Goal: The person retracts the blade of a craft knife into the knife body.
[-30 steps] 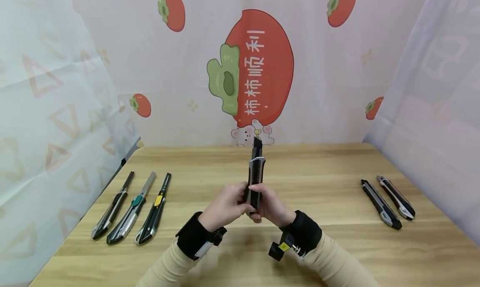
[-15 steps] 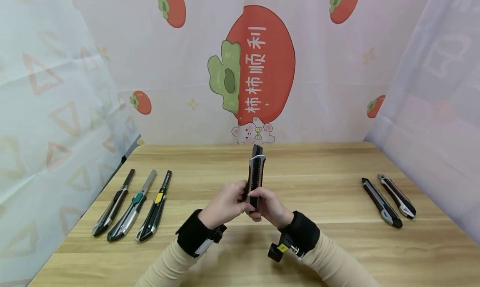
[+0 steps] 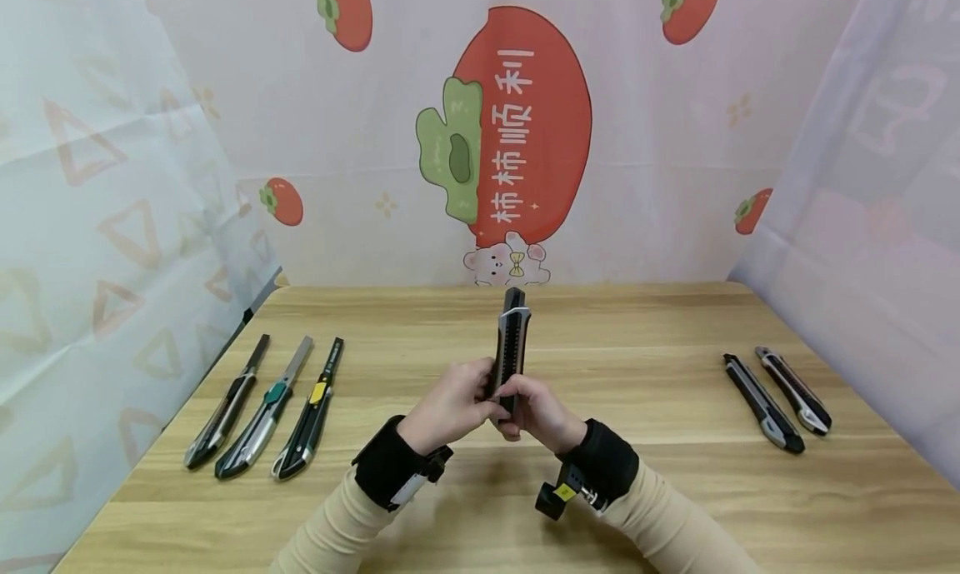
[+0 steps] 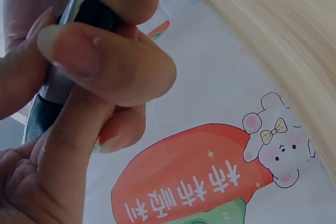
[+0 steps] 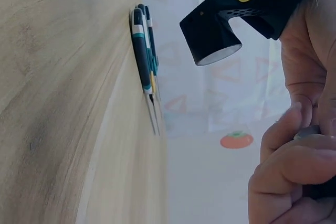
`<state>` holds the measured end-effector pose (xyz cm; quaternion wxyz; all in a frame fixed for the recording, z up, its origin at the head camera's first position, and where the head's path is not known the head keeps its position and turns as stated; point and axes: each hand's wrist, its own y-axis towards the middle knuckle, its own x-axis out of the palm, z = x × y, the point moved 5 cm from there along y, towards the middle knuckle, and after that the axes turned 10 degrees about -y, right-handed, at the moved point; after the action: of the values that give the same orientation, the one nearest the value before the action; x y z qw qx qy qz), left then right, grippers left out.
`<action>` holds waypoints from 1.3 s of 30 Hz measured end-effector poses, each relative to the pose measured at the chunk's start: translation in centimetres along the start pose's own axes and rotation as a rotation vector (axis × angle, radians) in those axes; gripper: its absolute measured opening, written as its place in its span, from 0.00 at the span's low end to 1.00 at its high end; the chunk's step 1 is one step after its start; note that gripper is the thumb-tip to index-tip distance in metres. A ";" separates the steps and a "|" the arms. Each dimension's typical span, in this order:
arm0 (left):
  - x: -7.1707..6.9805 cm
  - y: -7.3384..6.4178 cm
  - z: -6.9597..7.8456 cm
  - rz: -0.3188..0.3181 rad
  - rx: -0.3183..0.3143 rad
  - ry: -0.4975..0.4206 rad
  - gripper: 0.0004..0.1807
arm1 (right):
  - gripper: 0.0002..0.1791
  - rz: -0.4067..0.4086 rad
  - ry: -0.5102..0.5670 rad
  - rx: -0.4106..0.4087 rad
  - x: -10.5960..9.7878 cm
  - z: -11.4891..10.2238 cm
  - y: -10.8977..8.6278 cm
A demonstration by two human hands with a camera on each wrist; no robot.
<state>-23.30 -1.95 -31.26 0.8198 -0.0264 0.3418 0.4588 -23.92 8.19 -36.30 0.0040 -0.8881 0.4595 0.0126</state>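
Observation:
Both hands hold one black and grey utility knife upright over the middle of the table. My left hand grips the lower handle from the left. From the other side my right hand grips it too, its thumb lying across the front of the handle. No long blade shows past the knife's dark nose. In the left wrist view, fingers cover most of the handle. The right wrist view shows curled fingers with little of the knife visible.
Three utility knives with blades out, one plain dark, one with a green slider and one with a yellow slider, lie at the left of the wooden table. Two more knives lie at the right. Printed cloth hangs behind.
The blade that stood out of the held knife's top a second ago has drawn back into the nose. My right thumb has slid slightly down the handle. The knives on the table stay put.

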 end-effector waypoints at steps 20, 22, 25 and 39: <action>0.2 0.2 -0.2 0.225 -0.002 0.026 0.07 | 0.28 0.411 -0.486 -0.191 -2.7 -4.0 -0.9; 0.3 0.2 -0.3 0.231 -0.003 0.043 0.06 | 0.27 0.384 -0.443 -0.171 -2.8 -3.8 -0.8; 0.5 0.3 -0.2 0.243 0.027 0.065 0.06 | 0.27 0.365 -0.388 -0.151 -2.9 -3.5 -0.7; 1.4 -0.3 -1.6 0.067 0.003 0.267 0.19 | 0.26 0.251 -0.541 -0.079 -3.7 -1.9 -0.5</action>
<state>-23.41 -1.67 -33.43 0.7514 -0.0746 0.4491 0.4777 -25.60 11.42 -34.32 0.0901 -0.7882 0.5471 0.2671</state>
